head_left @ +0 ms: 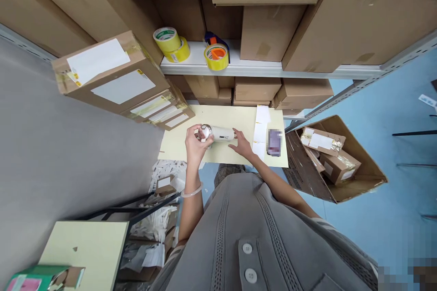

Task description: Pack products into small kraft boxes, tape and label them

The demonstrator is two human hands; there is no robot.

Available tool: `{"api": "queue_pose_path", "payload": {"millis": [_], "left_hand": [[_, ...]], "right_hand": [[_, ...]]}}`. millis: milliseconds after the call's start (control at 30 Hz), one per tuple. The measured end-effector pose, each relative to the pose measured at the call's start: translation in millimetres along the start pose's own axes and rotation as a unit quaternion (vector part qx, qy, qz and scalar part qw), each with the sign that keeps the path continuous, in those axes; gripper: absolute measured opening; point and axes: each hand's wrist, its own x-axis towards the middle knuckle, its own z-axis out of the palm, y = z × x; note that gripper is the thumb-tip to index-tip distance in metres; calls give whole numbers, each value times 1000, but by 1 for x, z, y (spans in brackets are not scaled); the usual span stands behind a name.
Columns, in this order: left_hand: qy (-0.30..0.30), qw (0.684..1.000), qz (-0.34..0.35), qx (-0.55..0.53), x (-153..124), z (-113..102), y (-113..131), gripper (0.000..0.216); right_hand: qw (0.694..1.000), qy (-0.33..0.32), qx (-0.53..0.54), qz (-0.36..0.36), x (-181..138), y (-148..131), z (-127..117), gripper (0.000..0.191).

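A white cylindrical device [221, 134] with a shiny metal end lies across the pale yellow table [177, 143]. My left hand [196, 142] is closed around its metal end. My right hand [241, 142] rests against its other end, fingers curled on the white body. White label sheets [261, 128] and a phone [274, 142] lie on the table just right of my right hand.
Stacked labelled parcels [116, 77] stand at the table's left. Yellow tape rolls [170, 43] and a tape dispenser [216, 54] sit on the shelf behind, among cardboard boxes. An open carton [336, 159] holding small parcels stands on the blue floor at right. A second table [85, 250] is lower left.
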Motion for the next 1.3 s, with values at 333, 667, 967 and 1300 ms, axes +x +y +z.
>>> {"api": "queue_pose_path", "payload": {"millis": [333, 667, 967, 1300], "left_hand": [[-70, 993, 78, 53, -6, 56, -35, 46], [-222, 966, 15, 135, -32, 110, -63, 48], [-245, 953, 52, 171, -36, 102, -72, 52], [-78, 955, 100, 267, -31, 68, -59, 43]], "right_hand": [[996, 15, 82, -19, -5, 1, -1, 81], [998, -24, 61, -16, -21, 19, 3, 63], [998, -34, 57, -5, -21, 24, 8, 60], [999, -25, 41, 18, -19, 26, 8, 62]]}}
